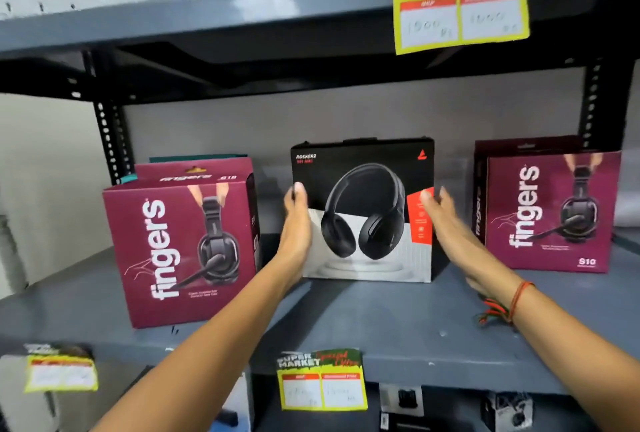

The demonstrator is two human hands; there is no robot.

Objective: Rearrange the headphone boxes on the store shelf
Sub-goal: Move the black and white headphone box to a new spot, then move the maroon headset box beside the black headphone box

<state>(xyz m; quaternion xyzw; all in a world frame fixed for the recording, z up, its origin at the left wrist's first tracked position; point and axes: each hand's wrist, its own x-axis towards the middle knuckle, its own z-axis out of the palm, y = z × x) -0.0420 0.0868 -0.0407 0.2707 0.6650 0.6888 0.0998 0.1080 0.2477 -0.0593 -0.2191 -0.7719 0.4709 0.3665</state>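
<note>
A black and white headphone box (367,189) stands upright in the middle of the grey shelf (363,320). My left hand (296,223) presses flat against its left edge. My right hand (441,217) lies against its right edge, over the red label. Both hands clamp the box between them. A maroon "fingers" headset box (180,251) stands to the left, with more boxes behind it. Another maroon "fingers" box (550,213) stands at the right, with a second one behind it.
The upper shelf (242,19) hangs close above and carries white and blue boxes. Yellow price tags (460,5) hang from the shelf edges. Black slotted uprights (112,144) frame the bay. Small dark packages (509,411) sit on the level below.
</note>
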